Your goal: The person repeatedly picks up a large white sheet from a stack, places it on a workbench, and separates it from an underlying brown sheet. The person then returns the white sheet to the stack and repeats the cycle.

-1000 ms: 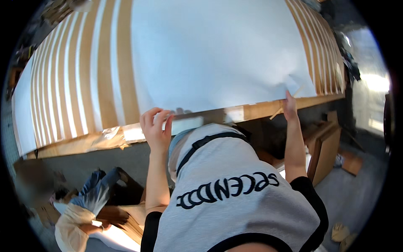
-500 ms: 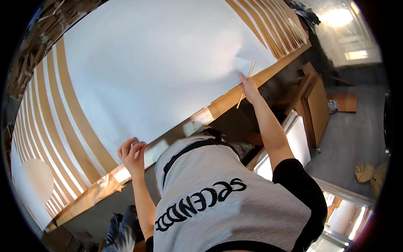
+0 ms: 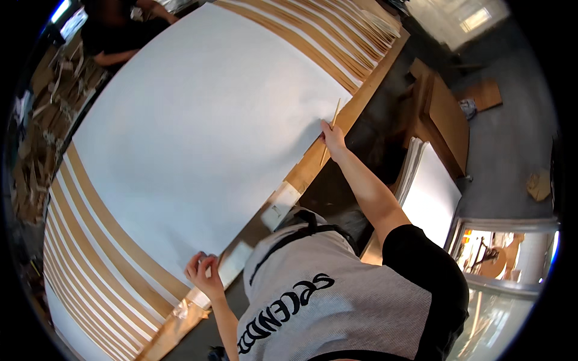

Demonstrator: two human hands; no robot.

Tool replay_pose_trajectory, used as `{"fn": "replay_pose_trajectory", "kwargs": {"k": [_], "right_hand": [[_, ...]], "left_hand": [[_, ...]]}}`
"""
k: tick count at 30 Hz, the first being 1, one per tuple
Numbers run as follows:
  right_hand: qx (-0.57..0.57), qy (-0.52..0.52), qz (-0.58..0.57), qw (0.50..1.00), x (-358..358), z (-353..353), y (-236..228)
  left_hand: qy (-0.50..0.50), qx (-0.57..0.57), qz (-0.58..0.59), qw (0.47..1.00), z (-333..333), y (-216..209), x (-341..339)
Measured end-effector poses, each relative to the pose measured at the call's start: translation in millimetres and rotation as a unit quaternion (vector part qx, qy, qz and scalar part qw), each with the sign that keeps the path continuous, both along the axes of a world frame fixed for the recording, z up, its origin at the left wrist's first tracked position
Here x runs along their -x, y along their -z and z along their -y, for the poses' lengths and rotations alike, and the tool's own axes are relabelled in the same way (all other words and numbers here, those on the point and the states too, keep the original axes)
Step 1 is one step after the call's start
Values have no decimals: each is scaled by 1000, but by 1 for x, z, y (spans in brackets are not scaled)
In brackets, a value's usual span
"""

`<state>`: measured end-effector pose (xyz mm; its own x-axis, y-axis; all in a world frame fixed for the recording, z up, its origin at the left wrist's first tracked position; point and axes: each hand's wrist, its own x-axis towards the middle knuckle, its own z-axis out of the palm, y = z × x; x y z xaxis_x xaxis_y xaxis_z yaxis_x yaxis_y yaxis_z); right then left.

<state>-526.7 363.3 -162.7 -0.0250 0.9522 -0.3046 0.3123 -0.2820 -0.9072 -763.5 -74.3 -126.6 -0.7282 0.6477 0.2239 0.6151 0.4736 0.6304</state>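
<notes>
A large white sheet [image 3: 198,120] covers the middle of a long table, over layered strips that alternate brown and white. My left hand [image 3: 206,274] is at its near left corner, fingers curled and pinched on the edge; a small greyish bit shows between the fingertips, too small to name. At the near right part of the sheet, my right hand [image 3: 333,139] is closed around a thin wooden stick [image 3: 336,111], which pokes out above and below the fist. The sheet is slightly creased and shaded beside that hand, and its thumb lies along the sheet's edge.
Striped layers [image 3: 108,240] fan out at the left, with more layers [image 3: 325,36] at the far right. Tape patches mark the wooden table edge [image 3: 313,165]. White boards [image 3: 430,180] and brown cartons [image 3: 448,120] stand at right. Across the table is another person [image 3: 120,30], near scrap strips [image 3: 48,132].
The view has turned, so the table sits more steeply and another person has come into view at the upper left. Both hands stay at the sheet's near edge, the stick still in my right.
</notes>
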Motion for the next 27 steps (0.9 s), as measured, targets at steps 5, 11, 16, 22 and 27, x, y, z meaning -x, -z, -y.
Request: {"fn": "replay_pose_trajectory", "kwargs": {"k": [5, 11, 16, 22, 27], "right_hand": [[54, -1, -11, 998, 0, -4, -7], [58, -43, 84, 994, -18, -7, -21], [-87, -68, 177, 978, -73, -23, 1], [45, -448, 273, 850, -194, -13, 11], [178, -404, 347, 828, -304, -17, -4]], "left_hand": [[28, -10, -9, 1000, 2, 1, 1], [34, -5, 22, 999, 0, 5, -4], [21, 54, 6, 998, -1, -3, -12], [-35, 49, -221, 973, -61, -25, -75], [170, -9, 103, 980, -219, 7, -197]]}}
